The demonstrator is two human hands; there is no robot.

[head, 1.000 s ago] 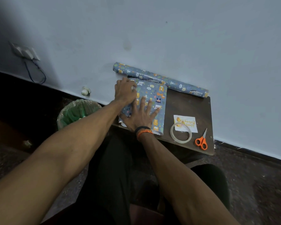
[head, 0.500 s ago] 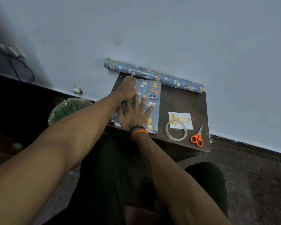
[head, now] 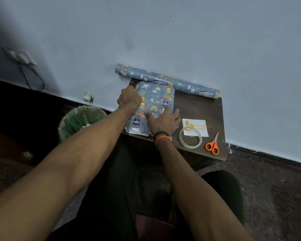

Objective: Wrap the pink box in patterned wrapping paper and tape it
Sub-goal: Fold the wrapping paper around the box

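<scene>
At frame centre our right hand (head: 164,120) lies spread flat on the paper-covered box (head: 155,101), while our left hand (head: 129,99), fingers curled, grips the wrapping paper at its left edge.

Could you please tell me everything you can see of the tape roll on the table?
The tape roll is a thin ring of clear, glossy tape lying flat on the dark table, near its front edge. Its far rim overlaps the white printed card, seen through the middle. The orange scissors lie apart to its right. Neither hand touches it.
</scene>
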